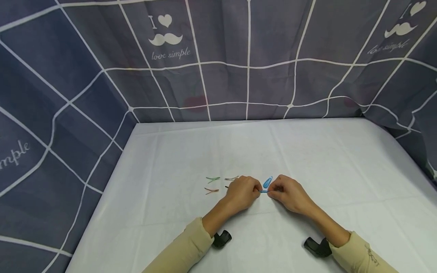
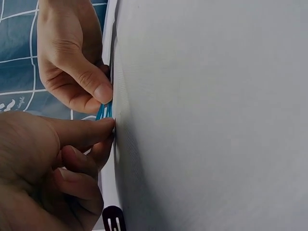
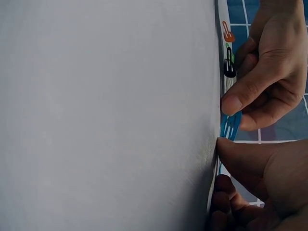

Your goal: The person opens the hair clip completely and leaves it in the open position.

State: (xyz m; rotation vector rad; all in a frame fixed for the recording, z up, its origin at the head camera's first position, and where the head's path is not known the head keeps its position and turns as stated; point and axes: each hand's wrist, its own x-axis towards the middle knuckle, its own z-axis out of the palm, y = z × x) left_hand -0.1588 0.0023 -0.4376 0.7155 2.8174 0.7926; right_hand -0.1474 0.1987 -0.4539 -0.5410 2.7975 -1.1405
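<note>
Blue hair clip (image 3: 235, 124), between both hands (image 1: 242, 192) (image 1: 288, 193), pinched at each end

Beige slvs (image 1: 181, 248), R-slv dk print (image 1: 370, 254), blk wrist-cams (image 1: 317, 247)

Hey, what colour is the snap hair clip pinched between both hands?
Blue; the snap hair clip shows best in the right wrist view.

Dark blue-grey fabric (image 1: 225, 87) printed with white grid lines hangs behind and beside a white-covered table (image 1: 164, 159).
</note>
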